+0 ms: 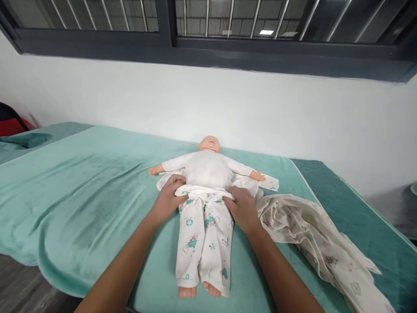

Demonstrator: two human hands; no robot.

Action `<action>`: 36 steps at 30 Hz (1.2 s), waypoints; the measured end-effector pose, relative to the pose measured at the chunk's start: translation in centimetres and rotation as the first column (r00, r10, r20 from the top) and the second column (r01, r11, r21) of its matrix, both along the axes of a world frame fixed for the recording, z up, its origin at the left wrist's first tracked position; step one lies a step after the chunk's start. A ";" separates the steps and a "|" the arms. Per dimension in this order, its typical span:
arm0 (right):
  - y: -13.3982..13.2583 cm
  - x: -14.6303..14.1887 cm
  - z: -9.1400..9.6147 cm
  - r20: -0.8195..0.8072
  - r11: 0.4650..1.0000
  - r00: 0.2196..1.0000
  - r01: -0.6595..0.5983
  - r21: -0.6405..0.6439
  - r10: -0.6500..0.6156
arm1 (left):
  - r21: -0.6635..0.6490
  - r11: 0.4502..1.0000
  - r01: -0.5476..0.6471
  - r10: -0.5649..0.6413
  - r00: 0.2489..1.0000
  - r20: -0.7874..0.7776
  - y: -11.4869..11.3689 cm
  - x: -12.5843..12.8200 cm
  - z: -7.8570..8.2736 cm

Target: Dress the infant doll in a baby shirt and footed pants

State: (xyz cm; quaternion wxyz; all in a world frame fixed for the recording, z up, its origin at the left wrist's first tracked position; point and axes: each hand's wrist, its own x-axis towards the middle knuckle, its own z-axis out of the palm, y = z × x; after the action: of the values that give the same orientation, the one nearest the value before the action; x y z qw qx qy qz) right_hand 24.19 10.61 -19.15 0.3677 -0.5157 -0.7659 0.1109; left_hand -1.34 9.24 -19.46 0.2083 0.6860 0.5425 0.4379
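A baby doll (208,169) lies on its back with its head toward the wall and its arms spread. Its torso is white, and printed white baby pants (190,230) cover its legs, with the feet sticking out of the cuffs. My left hand (169,195) grips the waistband on the left side, its fingers closed on the cloth. On the right side, my right hand (243,206) pinches the same waistband. Under the doll's back and arms lies a white garment (269,182) with a printed sleeve showing at the right.
A crumpled, printed white cloth (312,234) trails to the lower right of the doll. Green velvety covers (81,195) drape the bed. Behind stand a white wall (208,100) and a dark-framed barred window (208,48). A red and black object (11,124) is at far left.
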 end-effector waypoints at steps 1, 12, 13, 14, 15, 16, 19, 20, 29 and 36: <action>0.1 -0.2 -0.1 -0.009 0.999 0.999 0.040 0.028 -0.039 | 0.042 0.999 -0.024 0.023 1.000 0.005 0.5 0.2 0.1; 0.9 0.7 0.0 -0.345 0.946 0.935 -0.183 -0.269 0.083 | -0.008 0.983 -0.183 0.183 0.982 0.039 0.9 2.1 -0.9; 0.7 1.0 0.2 -0.348 0.933 0.931 -0.217 -0.288 0.109 | -0.044 0.987 -0.157 0.159 0.986 0.049 0.4 2.0 -0.9; 0.4 1.2 0.3 -0.344 0.922 0.930 -0.241 -0.304 0.129 | -0.080 0.988 -0.135 0.139 0.989 0.050 -0.2 1.9 -0.9; 0.1 1.4 0.5 -0.333 0.912 0.931 -0.258 -0.319 0.147 | -0.115 0.986 -0.123 0.128 0.991 0.041 -0.8 1.8 -0.8; -0.2 1.6 0.6 -0.320 0.903 0.933 -0.271 -0.333 0.161 | -0.144 0.982 -0.121 0.127 0.992 0.028 -1.3 1.8 -0.8; -1.2 1.8 1.0 -0.261 0.876 0.947 -0.279 -0.393 0.185 | -0.182 0.974 -0.136 0.136 0.991 -0.009 -2.6 2.0 -0.7; -1.5 1.8 1.1 -0.239 0.872 0.953 -0.272 -0.408 0.185 | -0.176 0.975 -0.138 0.136 0.990 -0.022 -2.8 2.0 -0.8; -3.9 -0.4 -0.6 -0.076 0.993 0.995 0.064 -0.098 -0.071 | 0.100 0.969 -0.227 0.243 0.948 -0.205 -2.7 2.1 -2.3; -5.3 -0.9 -0.4 -0.274 0.972 0.954 0.057 -0.226 -0.119 | -0.102 0.992 -0.077 0.094 0.980 0.175 -4.1 1.9 -1.8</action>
State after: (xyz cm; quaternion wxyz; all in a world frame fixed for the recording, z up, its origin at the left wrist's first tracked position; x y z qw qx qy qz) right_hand 23.31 5.29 -19.53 0.4207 -0.5650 -0.6644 0.2498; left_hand 0.55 5.11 -21.26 0.2697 0.6089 0.5709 0.4802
